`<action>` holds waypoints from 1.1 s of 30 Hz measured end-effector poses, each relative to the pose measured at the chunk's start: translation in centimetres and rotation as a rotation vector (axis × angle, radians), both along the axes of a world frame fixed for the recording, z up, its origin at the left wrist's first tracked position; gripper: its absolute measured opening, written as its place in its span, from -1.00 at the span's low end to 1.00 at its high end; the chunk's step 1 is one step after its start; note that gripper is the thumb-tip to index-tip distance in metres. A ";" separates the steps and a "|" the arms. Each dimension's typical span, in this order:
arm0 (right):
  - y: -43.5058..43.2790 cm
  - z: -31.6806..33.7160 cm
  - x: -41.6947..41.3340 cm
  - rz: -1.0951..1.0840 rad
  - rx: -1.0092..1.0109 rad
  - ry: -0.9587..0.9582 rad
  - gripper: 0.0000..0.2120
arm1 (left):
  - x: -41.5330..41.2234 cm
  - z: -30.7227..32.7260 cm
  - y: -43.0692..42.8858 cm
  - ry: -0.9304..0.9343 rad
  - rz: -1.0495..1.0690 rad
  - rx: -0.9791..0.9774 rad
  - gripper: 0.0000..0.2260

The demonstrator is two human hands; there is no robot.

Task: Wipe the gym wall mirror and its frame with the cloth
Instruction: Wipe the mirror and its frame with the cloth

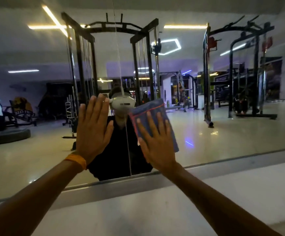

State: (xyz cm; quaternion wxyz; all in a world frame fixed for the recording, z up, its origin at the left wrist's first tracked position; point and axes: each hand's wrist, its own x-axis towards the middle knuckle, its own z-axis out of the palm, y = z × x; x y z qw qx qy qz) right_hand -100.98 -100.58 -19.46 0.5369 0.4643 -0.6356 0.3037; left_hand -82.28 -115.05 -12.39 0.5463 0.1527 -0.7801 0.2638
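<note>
1. Cloth (152, 107) position: it lies flat against the mirror (206, 133), under your right hand (157, 142). The fingers are straight and spread, and they press the cloth onto the glass; they do not curl around it.
2. Its long axis is tilted, roughly from 11 o'clock to 5 o'clock, and your fingers follow the same line.
3. Your left hand (92, 132) is released, palm flat on the bare glass with nothing in it. It stands at 9 o'clock from the cloth, on the other side of the vertical seam (129, 150).
4. The lower frame (114, 188) runs at 6 o'clock from the right hand and near its wrist. Wide glass continues toward 3 o'clock and 12 o'clock.
5. My judgement: the right hand is the working one, so the next stroke depends on it. Pulling toward 6 o'clock brings the cloth onto the frame, and the short edge would arrive first.
6. Sliding toward 9 o'clock would meet the seam and then your left hand, so I think you should lift that hand before.
</note>
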 end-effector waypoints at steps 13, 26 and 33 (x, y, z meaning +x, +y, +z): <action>-1.5 5.9 3.4 -0.083 -0.205 -0.244 -0.41 | 4.7 1.0 -3.3 -0.032 -0.074 0.019 -0.42; -2.5 2.8 4.6 -0.007 -0.188 -0.212 -0.43 | 8.2 -1.4 -5.0 -0.019 -0.077 0.007 -0.44; -2.9 -0.8 4.9 0.063 0.248 0.309 -0.45 | 10.1 -2.4 -5.4 -0.056 -0.029 -0.017 -0.46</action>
